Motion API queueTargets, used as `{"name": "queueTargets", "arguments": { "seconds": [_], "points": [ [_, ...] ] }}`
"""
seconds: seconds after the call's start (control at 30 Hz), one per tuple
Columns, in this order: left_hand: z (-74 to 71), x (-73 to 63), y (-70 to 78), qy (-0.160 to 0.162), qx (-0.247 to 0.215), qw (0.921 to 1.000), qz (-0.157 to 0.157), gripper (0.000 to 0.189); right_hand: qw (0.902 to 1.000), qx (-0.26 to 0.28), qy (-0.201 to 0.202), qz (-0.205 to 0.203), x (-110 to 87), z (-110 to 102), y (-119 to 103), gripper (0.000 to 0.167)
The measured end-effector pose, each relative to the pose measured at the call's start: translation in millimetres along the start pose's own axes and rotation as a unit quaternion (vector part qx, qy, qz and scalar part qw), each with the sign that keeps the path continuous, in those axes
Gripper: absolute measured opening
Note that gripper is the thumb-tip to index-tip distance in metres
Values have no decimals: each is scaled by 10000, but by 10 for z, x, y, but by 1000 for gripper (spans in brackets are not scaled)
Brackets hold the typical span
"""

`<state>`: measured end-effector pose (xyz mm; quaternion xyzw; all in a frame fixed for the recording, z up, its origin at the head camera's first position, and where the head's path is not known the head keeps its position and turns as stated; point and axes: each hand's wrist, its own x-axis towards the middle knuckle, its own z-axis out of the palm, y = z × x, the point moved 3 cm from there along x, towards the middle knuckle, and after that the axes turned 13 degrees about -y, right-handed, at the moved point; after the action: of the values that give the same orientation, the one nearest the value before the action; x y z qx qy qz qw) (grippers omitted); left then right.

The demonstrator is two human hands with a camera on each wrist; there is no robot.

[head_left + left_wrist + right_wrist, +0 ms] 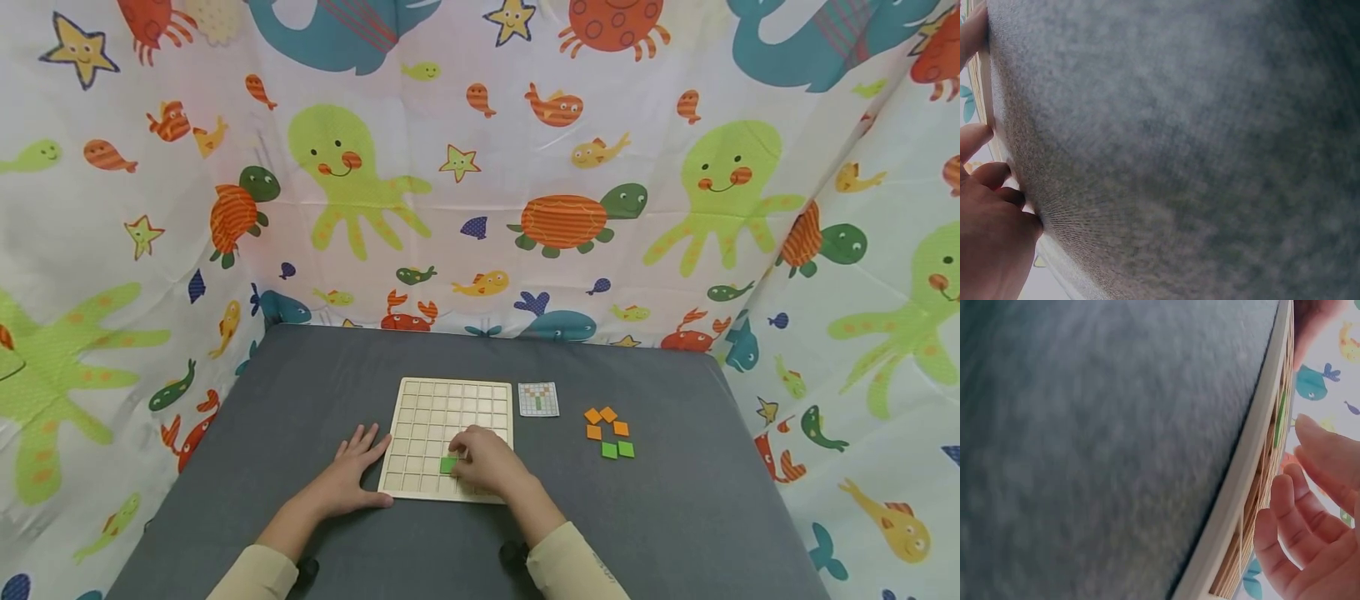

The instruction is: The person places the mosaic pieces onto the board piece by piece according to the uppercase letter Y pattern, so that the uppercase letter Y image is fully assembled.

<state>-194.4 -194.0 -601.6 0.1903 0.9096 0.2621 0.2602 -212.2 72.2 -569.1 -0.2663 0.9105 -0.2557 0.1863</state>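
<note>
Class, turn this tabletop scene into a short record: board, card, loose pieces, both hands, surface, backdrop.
Board: wooden, gridded; one green tile visible on it
Card: patterned grid, right of board
Right of card: four orange tiles, two green tiles
Left hand: fingers spread, at board's left edge
Right hand: over board, beside its tile
Surface: grey cloth
Backdrop: sea-animal curtain

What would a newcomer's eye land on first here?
Likely the bright sea-creature curtain behind. Next, the pale gridded board on grey cloth, left hand at its left side, right hand beside its green tile. To the board's right lie four orange tiles and two green squares.
</note>
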Motion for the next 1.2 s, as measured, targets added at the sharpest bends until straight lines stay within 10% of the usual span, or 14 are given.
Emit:
{"name": "queueTargets", "arguments": {
  "seconds": [1.2],
  "points": [
    [14,-15,6,45,-113,9999,51,112,9960,470,750,156,-447,-469,282,30]
  ]
}}
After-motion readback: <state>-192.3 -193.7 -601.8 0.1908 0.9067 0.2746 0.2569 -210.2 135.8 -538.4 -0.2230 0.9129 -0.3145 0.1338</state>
